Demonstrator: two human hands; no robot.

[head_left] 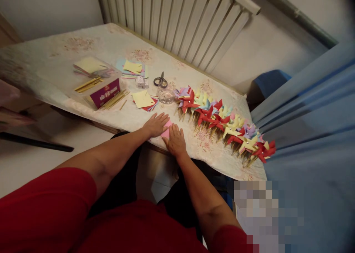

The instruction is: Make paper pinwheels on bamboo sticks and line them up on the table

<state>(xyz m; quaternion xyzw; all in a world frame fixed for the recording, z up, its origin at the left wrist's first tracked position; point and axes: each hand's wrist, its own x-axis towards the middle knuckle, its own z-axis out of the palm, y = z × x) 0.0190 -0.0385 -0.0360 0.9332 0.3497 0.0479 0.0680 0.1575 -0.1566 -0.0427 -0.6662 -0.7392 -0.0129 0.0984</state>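
Pink paper [166, 131] lies mid-frame under your flat, open left hand [155, 124] and right hand [175, 141]; neither grips. Press evenly, keeping edges aligned for a sharp crease.

We've got both hands flat on the paper [166, 131] at the table's [116, 46] near edge, pinwheel row [224, 122] to the right, scissors [160, 81] behind the jar [165, 95], box [107, 92] and sticks [115, 99] left.

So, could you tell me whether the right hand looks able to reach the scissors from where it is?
Probably yes: the right hand lies flat on pink paper, and bare tablecloth leads toward the scissors.
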